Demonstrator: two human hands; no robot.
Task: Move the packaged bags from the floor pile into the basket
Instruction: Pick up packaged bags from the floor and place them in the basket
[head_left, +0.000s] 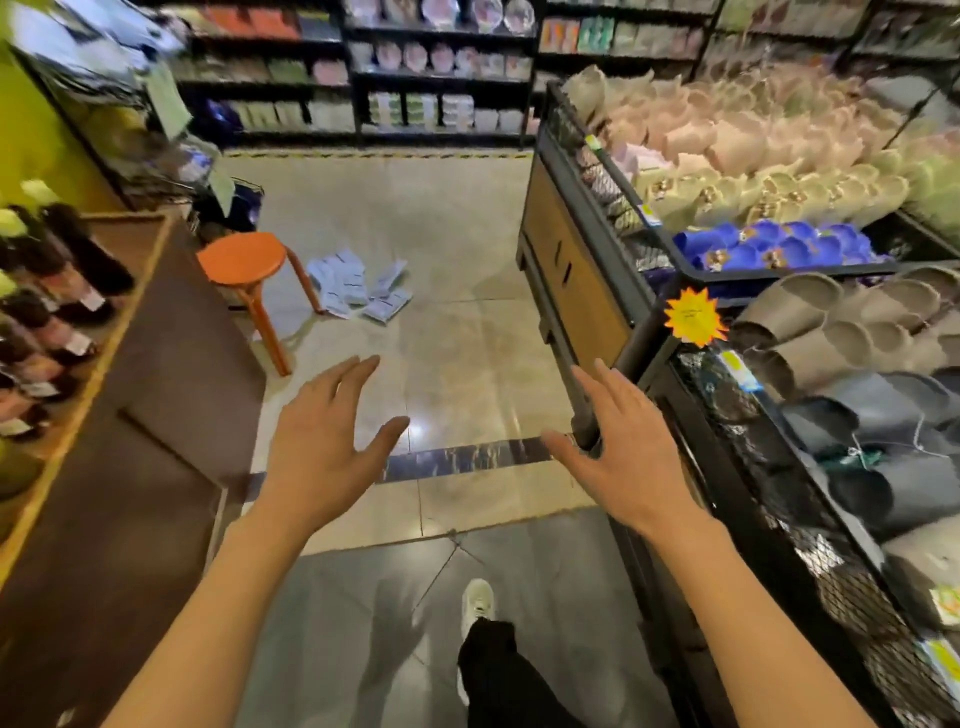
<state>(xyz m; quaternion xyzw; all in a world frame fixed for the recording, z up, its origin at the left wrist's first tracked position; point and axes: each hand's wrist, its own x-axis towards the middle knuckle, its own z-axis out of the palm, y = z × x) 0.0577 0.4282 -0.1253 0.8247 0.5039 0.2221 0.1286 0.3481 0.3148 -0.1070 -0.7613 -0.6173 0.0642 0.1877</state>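
Note:
A loose pile of pale packaged bags (358, 287) lies on the shiny tiled floor, just right of an orange stool (243, 260). A dark wire basket (234, 205) stands on the floor behind the stool, partly hidden by hanging goods. My left hand (324, 439) and my right hand (618, 441) are both stretched out in front of me, palms down, fingers spread, holding nothing. Both hands are well short of the pile, which lies further up the aisle.
A brown wooden display counter (130, 415) with dark bottles lines the left. A black mesh display stand (769, 467) with slippers and pastel goods lines the right. Black shelving (441, 78) closes the far end. My foot in a white shoe (478, 603) is on the grey tile.

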